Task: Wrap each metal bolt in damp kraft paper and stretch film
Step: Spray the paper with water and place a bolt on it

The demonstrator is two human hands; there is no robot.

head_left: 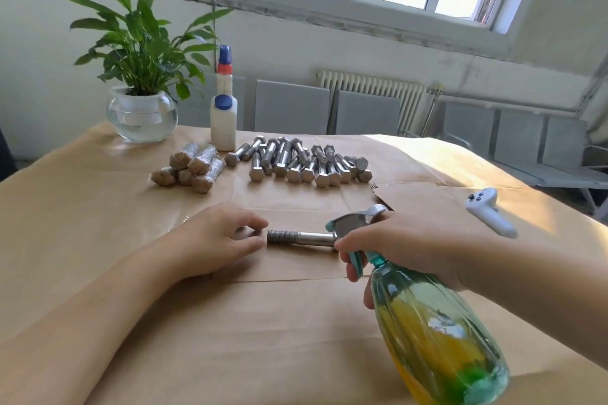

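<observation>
Now the right hand (pixel 404 245) grips the sprayer (pixel 437 329); the left hand (pixel 217 237) rests loose by the bolt (pixel 301 237).
Lying on the paper (pixel 289 265), the bolt may roll off, and overspray could soak and tear the sheet.

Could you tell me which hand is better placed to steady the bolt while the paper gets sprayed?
Probably the left hand: it's free beside the bolt, while the right hand grips the spray bottle.
</observation>
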